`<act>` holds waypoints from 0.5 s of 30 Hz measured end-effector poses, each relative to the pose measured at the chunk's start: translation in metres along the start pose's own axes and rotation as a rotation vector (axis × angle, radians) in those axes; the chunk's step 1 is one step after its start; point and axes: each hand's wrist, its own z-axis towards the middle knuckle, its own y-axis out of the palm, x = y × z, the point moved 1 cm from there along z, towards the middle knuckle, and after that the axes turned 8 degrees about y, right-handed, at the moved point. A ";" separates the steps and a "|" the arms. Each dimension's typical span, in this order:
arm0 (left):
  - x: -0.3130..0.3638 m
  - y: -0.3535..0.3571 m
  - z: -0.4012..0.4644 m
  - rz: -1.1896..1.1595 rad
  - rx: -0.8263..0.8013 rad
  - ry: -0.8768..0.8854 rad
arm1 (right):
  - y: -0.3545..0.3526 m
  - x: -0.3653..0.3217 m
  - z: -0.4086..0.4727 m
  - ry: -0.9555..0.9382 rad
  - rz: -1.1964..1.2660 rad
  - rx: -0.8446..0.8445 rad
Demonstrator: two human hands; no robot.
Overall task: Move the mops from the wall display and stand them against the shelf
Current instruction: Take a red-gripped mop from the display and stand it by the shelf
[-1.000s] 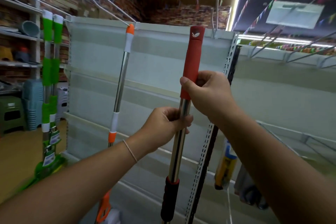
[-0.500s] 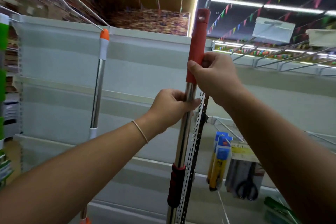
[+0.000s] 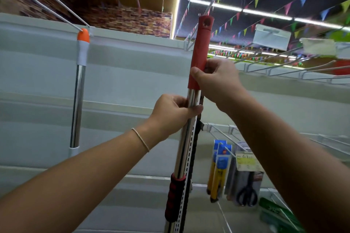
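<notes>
Red mop (image 3: pixel 200 53) sat further right vs 1 s ago, at upright (image 3: pixel 186 181). R hand (image 3: pixel 216 81) gripped red sleeve; L hand (image 3: pixel 174 113) pinched steel shaft below.

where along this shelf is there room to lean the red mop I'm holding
The bare shelf panel between the orange-tipped mop and the red mop looks free. It is crowded right of the slotted upright: hooks carrying blue-carded tools and packaged scissors.

Right hand (image 3: pixel 214 79) above left hand (image 3: pixel 174 113) on mop handle (image 3: pixel 191 119); second mop (image 3: pixel 78 89) to their left, hanging scissors (image 3: pixel 246 193) lower right.
</notes>
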 end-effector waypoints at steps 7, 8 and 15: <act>-0.008 0.003 0.016 -0.006 -0.030 -0.007 | -0.001 0.012 0.016 -0.014 0.002 -0.001; -0.011 0.003 0.017 -0.003 -0.030 -0.009 | -0.001 0.014 0.017 -0.014 -0.007 -0.003; -0.036 0.004 0.028 -0.011 -0.014 -0.043 | 0.009 0.033 0.037 0.026 -0.043 -0.048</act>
